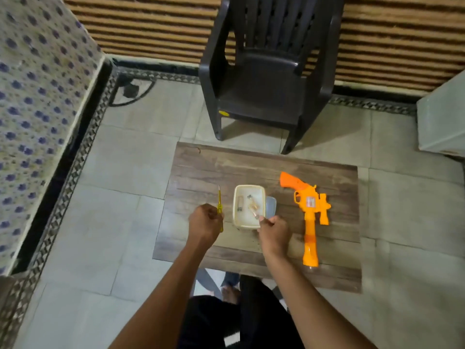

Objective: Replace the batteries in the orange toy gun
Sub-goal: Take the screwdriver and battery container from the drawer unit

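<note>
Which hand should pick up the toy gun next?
Probably the right hand: it lies beside the toy gun, at the box rim. The left hand already holds the screwdriver, on the box's far side.

you cannot see the fingers of your left hand (pixel 205 221); they curl away from you, next to the thin yellow see-through screwdriver (pixel 220 209), and part of its handle hides behind them. your right hand (pixel 274 234) covers the near corner of the cream plastic tub (pixel 249 206). something small and shiny sticks out past its fingers, too blurry to name. the little bits inside the tub are too small to tell. a grey lid (pixel 271 206) is half hidden behind the tub. the black plastic chair (pixel 266 71) is cut off at the top edge.
</note>
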A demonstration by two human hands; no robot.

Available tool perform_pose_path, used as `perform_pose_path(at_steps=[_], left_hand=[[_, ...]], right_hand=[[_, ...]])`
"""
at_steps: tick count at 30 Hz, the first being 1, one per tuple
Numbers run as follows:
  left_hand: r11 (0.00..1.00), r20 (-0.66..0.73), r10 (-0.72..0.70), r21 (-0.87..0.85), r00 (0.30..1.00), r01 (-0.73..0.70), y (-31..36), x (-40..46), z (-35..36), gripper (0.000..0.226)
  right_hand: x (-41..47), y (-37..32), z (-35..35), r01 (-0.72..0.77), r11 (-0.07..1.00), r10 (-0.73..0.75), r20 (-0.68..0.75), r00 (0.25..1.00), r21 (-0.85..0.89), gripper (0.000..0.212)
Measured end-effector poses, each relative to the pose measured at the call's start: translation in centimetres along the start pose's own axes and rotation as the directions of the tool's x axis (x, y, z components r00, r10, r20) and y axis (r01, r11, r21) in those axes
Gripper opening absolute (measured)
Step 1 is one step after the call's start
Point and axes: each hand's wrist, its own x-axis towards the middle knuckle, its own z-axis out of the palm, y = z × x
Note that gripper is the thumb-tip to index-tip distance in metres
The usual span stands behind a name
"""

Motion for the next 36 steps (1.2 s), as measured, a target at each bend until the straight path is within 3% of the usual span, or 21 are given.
perform_pose_path(at_steps=[6,14,24,30,36], left_hand=[[0.994,0.064,-0.024,0.108,0.998,0.017,-4.3,7.5,1.3,0.010],[0.975,0.119,-0.065,0.219,0.991,0.038,-7.7,15.9,4.9,0.012],[0.942,0.178,-0.036,0.335,0.983,-0.026,-9.9,18.4,7.0,0.011],[0.928,0.179,0.024,0.362,0.984,-0.089,-10.0,18.5,7.0,0.018],[0.927,0.151,0.049,0.362,0.987,-0.101,-10.3,18.4,7.0,0.019]], right_hand=[[3.6,2.5,6.4,-0.108,0.992,0.107,-0.023,0.994,-0.063,0.031],[5.9,3.9,11.4,-0.179,0.982,0.171,-0.111,0.979,-0.066,0.017],[6.1,6.4,12.4,-0.137,0.976,0.108,-0.168,0.980,-0.170,0.014],[6.5,7.4,12.7,-0.177,0.972,0.159,-0.118,0.980,-0.157,0.017],[6.2,8.1,13.2,-0.125,0.975,0.113,-0.074,0.991,-0.181,0.015]])
